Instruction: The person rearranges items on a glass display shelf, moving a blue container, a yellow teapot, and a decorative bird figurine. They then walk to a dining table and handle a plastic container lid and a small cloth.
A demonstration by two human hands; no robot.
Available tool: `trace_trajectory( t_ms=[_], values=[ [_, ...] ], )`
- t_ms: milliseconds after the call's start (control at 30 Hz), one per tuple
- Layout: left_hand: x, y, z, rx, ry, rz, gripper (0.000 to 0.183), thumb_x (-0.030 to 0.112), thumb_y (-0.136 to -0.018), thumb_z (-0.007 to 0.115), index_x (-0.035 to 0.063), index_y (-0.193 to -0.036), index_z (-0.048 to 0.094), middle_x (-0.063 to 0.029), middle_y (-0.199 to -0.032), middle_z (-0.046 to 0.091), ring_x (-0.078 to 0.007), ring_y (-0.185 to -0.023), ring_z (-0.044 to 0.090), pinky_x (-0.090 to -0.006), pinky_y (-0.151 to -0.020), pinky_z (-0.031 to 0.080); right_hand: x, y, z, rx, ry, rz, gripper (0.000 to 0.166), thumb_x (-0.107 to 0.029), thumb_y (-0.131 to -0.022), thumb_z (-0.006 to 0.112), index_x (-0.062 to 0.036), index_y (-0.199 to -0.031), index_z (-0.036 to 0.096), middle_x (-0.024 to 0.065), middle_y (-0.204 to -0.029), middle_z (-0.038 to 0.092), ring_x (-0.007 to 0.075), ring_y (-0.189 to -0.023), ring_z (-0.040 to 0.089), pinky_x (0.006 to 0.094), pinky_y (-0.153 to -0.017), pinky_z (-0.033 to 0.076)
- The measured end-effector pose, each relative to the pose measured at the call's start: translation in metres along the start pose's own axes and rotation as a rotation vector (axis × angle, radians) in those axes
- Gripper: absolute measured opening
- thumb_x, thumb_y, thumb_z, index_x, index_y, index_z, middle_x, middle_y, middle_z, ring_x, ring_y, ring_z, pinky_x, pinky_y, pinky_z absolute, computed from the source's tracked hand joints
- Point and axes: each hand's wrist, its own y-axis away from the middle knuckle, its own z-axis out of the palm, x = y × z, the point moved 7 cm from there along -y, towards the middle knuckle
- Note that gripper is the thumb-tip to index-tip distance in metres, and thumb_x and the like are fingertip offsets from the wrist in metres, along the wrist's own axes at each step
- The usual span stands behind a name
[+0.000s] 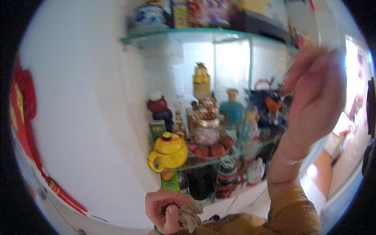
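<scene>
My left hand [164, 210] grips a crumpled greyish-brown cloth [189, 216] low in the view, below the shelves. My right hand [317, 85] is raised at the right, blurred, in front of the right part of the glass shelving; whether its fingers hold anything cannot be made out. Above my left hand, a yellow ceramic teapot [170, 151] stands at the left front of the middle shelf. Beside it sits a dish with several reddish-brown round objects [217, 150], and a gold-topped ornament [201, 79] rises behind. A teal bottle [232, 108] stands farther right.
The upper glass shelf [194, 31] carries a blue-and-white jar [150, 14] and boxes. Below the middle shelf are a green box [170, 181], a dark lidded jar [228, 170] and a white figurine [255, 171]. Red decorations [25, 97] hang at the far left beside a white wall [79, 111].
</scene>
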Motion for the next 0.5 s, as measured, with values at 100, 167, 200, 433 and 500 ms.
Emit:
trace_trajectory(
  t_ms=[100, 167, 200, 433, 500],
  values=[
    [-0.048, 0.018, -0.004, -0.144, 0.245, -0.276, 0.035, 0.007, -0.090, 0.052, -0.0060, -0.120, 0.042, -0.0146, -0.080, 0.064, -0.0188, -0.080, 0.060, -0.0283, -0.064, 0.051, -0.008, 0.118, 0.054, -0.427, -0.105, 0.269, 0.018, -0.002, -0.076, 0.075, -0.0046, -0.074, 0.057, 0.0061, -0.073, 0.063, 0.0225, -0.064, 0.062, 0.0319, -0.059, 0.049],
    [-0.053, 0.019, 0.018, -0.270, 0.322, -0.418, 0.019, 0.008, -0.094, 0.052, -0.0040, -0.109, 0.051, -0.0126, -0.085, 0.064, -0.0155, -0.073, 0.062, -0.0270, -0.067, 0.051, -0.005, 0.200, 0.065, -0.604, -0.297, 0.645, 0.020, -0.008, -0.079, 0.076, -0.0044, -0.077, 0.056, 0.0060, -0.077, 0.062, 0.0238, -0.067, 0.062, 0.0319, -0.061, 0.049],
    [-0.062, 0.024, 0.028, -0.345, 0.362, -0.491, 0.018, 0.009, -0.095, 0.052, -0.0031, -0.109, 0.052, -0.0116, -0.085, 0.064, -0.0148, -0.073, 0.062, -0.0266, -0.068, 0.050, -0.006, 0.230, 0.059, -0.595, -0.372, 0.654, 0.018, -0.014, -0.085, 0.071, -0.0032, -0.089, 0.057, 0.0071, -0.090, 0.063, 0.0205, -0.078, 0.062, 0.0321, -0.069, 0.050],
    [-0.101, 0.030, 0.076, -0.403, 0.115, -0.355, 0.020, -0.001, -0.087, 0.062, 0.0011, -0.107, 0.057, -0.0064, -0.084, 0.059, -0.0118, -0.071, 0.058, -0.0236, -0.065, 0.046, -0.032, 0.342, 0.026, -0.371, -0.973, 1.370, 0.060, -0.036, -0.095, 0.059, -0.0046, -0.137, 0.031, 0.0099, -0.131, 0.045, 0.0173, -0.110, 0.054, 0.0327, -0.089, 0.047],
    [-0.097, 0.028, 0.087, -0.379, -0.120, -0.023, 0.026, -0.002, -0.084, 0.065, 0.0008, -0.108, 0.057, -0.0068, -0.081, 0.057, -0.0137, -0.068, 0.056, -0.0242, -0.063, 0.045, -0.044, 0.350, 0.023, -0.341, -0.992, 1.433, 0.063, -0.028, -0.096, 0.059, -0.0070, -0.143, 0.023, 0.0092, -0.132, 0.041, 0.0167, -0.109, 0.054, 0.0313, -0.086, 0.049]
  ],
)
